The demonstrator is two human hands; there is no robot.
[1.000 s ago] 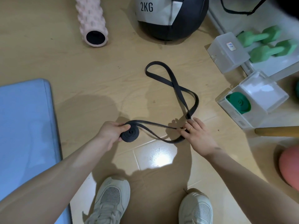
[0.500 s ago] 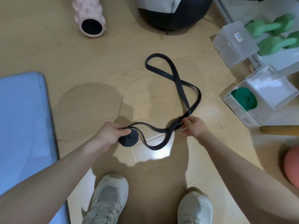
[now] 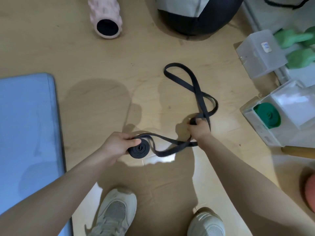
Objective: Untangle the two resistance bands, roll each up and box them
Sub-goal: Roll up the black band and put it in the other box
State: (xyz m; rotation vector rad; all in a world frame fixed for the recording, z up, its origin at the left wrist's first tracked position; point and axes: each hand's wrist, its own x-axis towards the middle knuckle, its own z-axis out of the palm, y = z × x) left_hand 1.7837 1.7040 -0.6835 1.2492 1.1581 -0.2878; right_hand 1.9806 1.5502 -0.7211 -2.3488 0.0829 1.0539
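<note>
Black resistance band (image 3: 201, 99) half rolled, coil pinched in left hand (image 3: 117, 145), loose strap gripped in closed right hand (image 3: 199, 128), rest looping over beige wooden floor (image 3: 85, 53). Green rolled band (image 3: 266, 117) already inside clear box (image 3: 259, 128) at right, second clear box (image 3: 260, 53) with small unreadable sticker behind. Blue mat (image 3: 27, 130) at left, pink foam roller (image 3: 105, 16) and dark medicine ball (image 3: 196, 16) at top; no readable writing.
</note>
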